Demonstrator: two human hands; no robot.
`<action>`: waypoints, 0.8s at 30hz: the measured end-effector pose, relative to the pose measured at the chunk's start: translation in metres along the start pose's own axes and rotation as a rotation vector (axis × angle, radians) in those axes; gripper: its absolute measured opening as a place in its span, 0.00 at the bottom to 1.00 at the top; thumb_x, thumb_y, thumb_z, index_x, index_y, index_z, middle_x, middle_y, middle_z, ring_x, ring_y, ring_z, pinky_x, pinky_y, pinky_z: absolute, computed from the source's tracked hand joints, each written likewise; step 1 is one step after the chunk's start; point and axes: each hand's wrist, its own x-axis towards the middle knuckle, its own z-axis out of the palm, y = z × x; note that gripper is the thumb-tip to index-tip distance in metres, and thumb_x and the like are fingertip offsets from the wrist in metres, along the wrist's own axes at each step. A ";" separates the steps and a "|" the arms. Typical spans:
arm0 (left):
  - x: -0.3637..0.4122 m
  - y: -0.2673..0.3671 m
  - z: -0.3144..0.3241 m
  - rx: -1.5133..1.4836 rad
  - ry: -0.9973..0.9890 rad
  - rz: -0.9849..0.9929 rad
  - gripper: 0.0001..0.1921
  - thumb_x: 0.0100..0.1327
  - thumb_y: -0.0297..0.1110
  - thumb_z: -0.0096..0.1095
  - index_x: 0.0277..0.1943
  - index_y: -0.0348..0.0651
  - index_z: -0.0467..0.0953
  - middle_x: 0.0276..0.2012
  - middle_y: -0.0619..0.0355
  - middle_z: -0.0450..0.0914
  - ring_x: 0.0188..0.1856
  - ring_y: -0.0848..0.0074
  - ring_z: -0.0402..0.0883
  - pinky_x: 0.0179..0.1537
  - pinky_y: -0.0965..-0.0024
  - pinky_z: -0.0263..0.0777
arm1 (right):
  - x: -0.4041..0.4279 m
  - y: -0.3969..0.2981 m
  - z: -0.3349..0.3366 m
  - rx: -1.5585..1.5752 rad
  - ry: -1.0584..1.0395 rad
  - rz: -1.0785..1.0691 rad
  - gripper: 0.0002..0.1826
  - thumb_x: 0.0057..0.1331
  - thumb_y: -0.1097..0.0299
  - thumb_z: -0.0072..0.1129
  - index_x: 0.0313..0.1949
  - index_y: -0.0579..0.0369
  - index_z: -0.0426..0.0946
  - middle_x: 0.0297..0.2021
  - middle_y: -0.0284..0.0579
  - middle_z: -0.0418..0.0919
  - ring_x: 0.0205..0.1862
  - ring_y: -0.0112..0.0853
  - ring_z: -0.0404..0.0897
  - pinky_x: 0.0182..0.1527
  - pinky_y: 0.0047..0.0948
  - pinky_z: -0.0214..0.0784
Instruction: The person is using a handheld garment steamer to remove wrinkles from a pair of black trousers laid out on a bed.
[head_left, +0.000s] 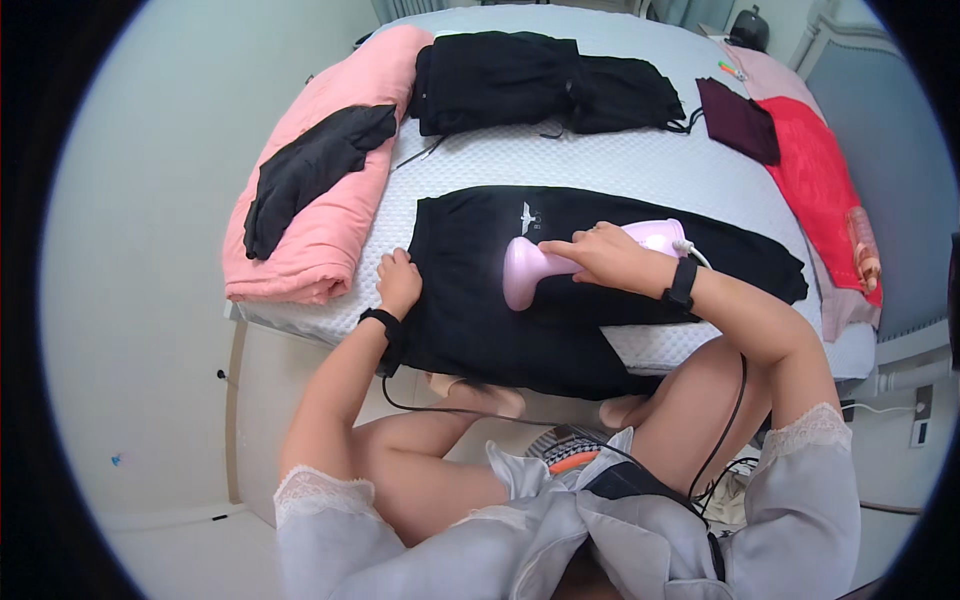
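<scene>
Black trousers (465, 300) lie spread over the near edge of the bed, with one leg partly hanging over it. A white bird emblem (526, 217) shows near their waist. My right hand (611, 255) is closed around the handle of a pink handheld garment steamer (521, 274), its index finger stretched along the neck. The steamer's head is at the middle of the trousers; whether it touches the cloth I cannot tell. My left hand (399, 281) rests at the waistband edge, fingers on the cloth and bed; a firm grip cannot be made out.
A rolled pink quilt (322, 247) bears a dark garment (322, 172) at the left. Folded black clothes (495, 82) lie at the far side. A maroon folded cloth (739, 120), red fabric (814, 180) and a doll (866, 259) are at the right. The steamer's white cord (697, 255) passes my right wrist.
</scene>
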 end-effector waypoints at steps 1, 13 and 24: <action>-0.006 0.008 -0.007 -0.006 0.147 0.153 0.10 0.61 0.28 0.51 0.45 0.39 0.67 0.43 0.46 0.72 0.45 0.53 0.72 0.44 0.53 0.68 | 0.000 -0.001 -0.001 0.012 -0.016 0.000 0.33 0.53 0.65 0.66 0.58 0.40 0.65 0.29 0.42 0.79 0.33 0.38 0.80 0.39 0.35 0.66; -0.067 0.026 0.045 0.123 0.168 0.136 0.26 0.68 0.43 0.44 0.65 0.41 0.60 0.68 0.54 0.57 0.71 0.58 0.50 0.66 0.46 0.46 | -0.030 0.009 -0.014 -0.010 -0.100 0.054 0.32 0.53 0.66 0.66 0.58 0.43 0.66 0.29 0.43 0.79 0.34 0.40 0.80 0.37 0.36 0.66; -0.071 0.059 0.031 -0.030 -0.079 -0.204 0.26 0.68 0.43 0.42 0.68 0.49 0.57 0.71 0.56 0.50 0.73 0.57 0.41 0.64 0.35 0.38 | -0.010 0.007 0.000 0.061 -0.033 -0.016 0.33 0.53 0.66 0.66 0.59 0.42 0.65 0.31 0.45 0.80 0.35 0.41 0.80 0.39 0.38 0.66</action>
